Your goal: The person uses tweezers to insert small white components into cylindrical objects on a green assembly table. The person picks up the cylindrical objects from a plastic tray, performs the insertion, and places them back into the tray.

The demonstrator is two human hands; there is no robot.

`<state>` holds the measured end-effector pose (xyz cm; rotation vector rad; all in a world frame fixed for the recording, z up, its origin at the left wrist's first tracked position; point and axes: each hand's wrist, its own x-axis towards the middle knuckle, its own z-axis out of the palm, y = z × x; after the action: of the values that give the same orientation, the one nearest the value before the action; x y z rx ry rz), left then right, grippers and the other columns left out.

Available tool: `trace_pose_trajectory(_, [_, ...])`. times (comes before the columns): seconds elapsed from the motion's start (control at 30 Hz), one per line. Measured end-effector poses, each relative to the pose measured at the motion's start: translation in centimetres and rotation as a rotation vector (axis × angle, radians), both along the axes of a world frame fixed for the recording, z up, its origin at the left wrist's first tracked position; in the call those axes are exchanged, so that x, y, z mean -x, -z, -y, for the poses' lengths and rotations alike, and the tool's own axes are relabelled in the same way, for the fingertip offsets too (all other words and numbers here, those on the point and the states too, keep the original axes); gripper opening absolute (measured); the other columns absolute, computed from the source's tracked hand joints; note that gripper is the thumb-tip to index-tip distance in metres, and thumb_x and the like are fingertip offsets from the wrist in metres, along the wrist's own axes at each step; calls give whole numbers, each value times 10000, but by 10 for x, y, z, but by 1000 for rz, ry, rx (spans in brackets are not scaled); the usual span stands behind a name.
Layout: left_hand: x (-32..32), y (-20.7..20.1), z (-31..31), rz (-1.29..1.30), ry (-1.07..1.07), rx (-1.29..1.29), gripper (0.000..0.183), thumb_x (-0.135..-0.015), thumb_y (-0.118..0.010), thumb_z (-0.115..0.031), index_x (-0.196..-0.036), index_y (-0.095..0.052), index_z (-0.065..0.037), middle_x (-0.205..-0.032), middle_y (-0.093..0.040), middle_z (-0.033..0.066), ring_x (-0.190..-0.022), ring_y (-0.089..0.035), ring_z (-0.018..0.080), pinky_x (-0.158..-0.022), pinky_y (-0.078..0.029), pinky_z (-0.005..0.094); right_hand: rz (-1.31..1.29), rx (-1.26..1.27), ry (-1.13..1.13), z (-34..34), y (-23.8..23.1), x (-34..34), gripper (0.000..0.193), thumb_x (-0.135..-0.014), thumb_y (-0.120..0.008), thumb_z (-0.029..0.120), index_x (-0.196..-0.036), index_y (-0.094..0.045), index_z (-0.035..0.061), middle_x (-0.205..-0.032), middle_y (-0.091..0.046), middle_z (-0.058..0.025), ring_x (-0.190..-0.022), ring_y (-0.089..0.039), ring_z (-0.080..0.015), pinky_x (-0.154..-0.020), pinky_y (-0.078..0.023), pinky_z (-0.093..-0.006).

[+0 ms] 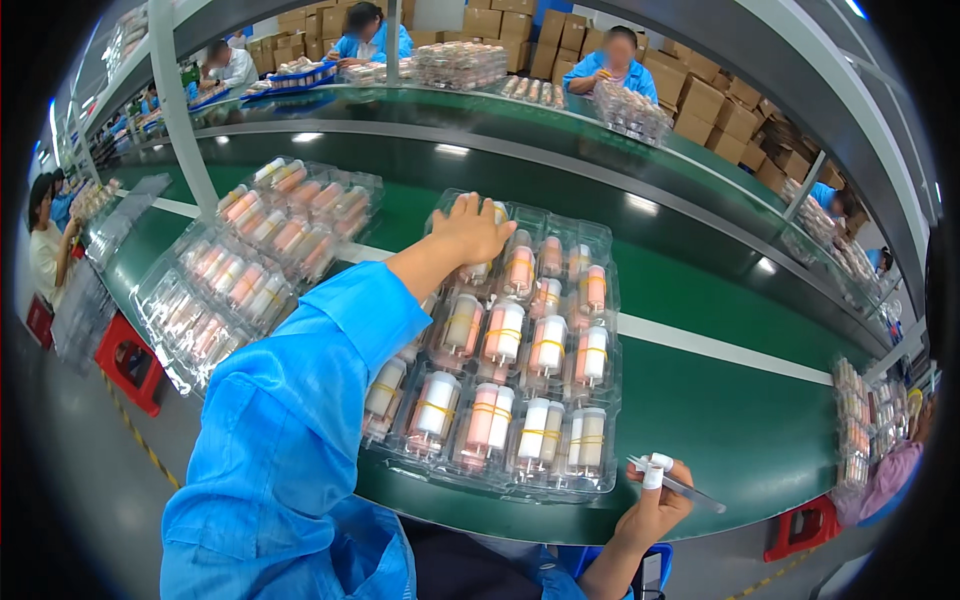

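Note:
A clear plastic tray lies before me, its compartments holding pink, white and beige capped tubes, many bundled with yellow rubber bands. My left hand reaches over the tray's far left corner, fingers spread and resting on the tubes there. Its fingertips partly cover that compartment, so a grip on a tube does not show. Off the tray's near right corner, my right hand is closed around a slim, grey, tweezer-like tool and a small white cylindrical piece.
More filled clear trays stand at my left on the green conveyor table. A metal post rises beyond them. Co-workers in blue sit across the line, with stacked cartons behind. Red stools stand on the floor.

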<state>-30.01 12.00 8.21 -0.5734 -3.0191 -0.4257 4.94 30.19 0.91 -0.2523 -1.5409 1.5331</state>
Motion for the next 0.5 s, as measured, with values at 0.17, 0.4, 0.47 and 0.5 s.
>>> trace_pose_trajectory(0.17, [32, 22, 7, -85, 75, -153, 732, -936, -334, -524, -1422, -297, 23, -1517, -182, 227, -1425, -73, 375, -1153, -92, 441, -3, -38, 18, 2, 2, 2, 158, -871, -621, 83, -961, -586, -41, -856, -602, -115, -672, -621, -165, -616, -516, -272])
trace_pose_trajectory(0.4, [30, -66, 70, -14, 71, 105, 542, -854, -527, -496, -1219, -598, -101, -1273, -554, 159, -1207, -485, 354, -984, -393, 465, 40, -38, 16, -6, 6, 1, 147, -872, -612, 81, -949, -580, -39, -817, -586, -100, -669, -607, -149, -607, -509, -252])
trace_pose_trajectory(0.47, [57, -70, 134, -55, 63, 71, 449, -843, -563, -436, -1049, -672, -51, -1026, -664, 182, -1024, -601, 372, -915, -456, 421, 40, -12, 15, -7, 7, 4, 141, -871, -613, 77, -945, -578, -37, -813, -585, -97, -661, -603, -146, -603, -507, -250])
trace_pose_trajectory(0.5, [70, -68, 163, -94, -30, 111, 500, -845, -548, -470, -1042, -668, -26, -1113, -633, 202, -1078, -581, 382, -929, -454, 457, 53, -11, 46, -8, 9, 4, 141, -880, -604, 87, -950, -577, -33, -793, -606, -95, -651, -600, -137, -603, -497, -247])
